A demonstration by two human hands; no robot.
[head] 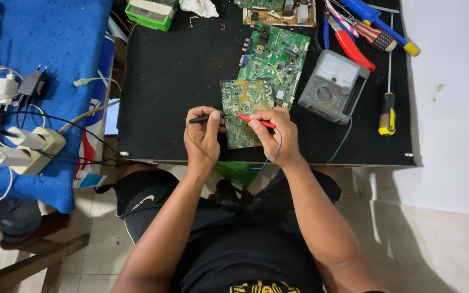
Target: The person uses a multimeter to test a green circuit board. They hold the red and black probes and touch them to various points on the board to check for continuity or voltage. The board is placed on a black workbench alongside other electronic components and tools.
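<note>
The desk wears matt black, felt-like cloth. The green board looks glossy with dull solder. Both probes, black and red, are smooth plastic, like the grey meter. Blue cloth looks towel-rough.

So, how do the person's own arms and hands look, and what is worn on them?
Both forearms are bare: no sleeves, gloves, watch or rings show on the left hand or the right hand. The person wears a black shirt with a yellow print at the bottom edge.
</note>
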